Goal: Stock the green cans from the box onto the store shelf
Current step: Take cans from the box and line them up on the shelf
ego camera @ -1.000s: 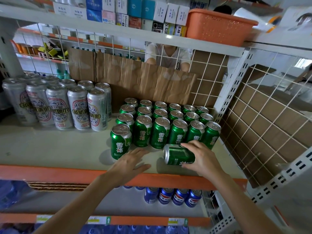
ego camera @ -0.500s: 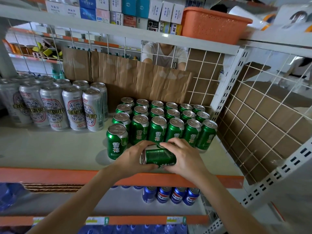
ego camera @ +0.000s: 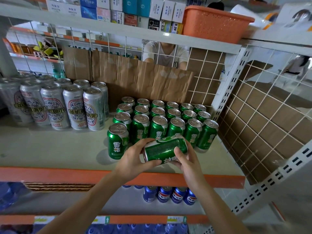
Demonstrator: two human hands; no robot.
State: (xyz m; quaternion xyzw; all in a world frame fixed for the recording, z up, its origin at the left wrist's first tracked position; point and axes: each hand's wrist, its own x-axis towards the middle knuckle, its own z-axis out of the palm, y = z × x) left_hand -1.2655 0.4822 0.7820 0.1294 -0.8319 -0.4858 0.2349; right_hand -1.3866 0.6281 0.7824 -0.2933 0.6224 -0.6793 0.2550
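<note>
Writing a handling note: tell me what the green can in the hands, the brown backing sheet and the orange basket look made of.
Green can held sideways: apparently aluminium, glossy printed wall with highlights. Brown backing sheet: corrugated cardboard, matte, ribbed and creased. Orange perforated basket: likely moulded plastic, uniform colour, tiny holes, dull sheen.

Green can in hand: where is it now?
Head view, centre: the held green can lies sideways between left hand and right hand, above the shelf's front edge.
</note>
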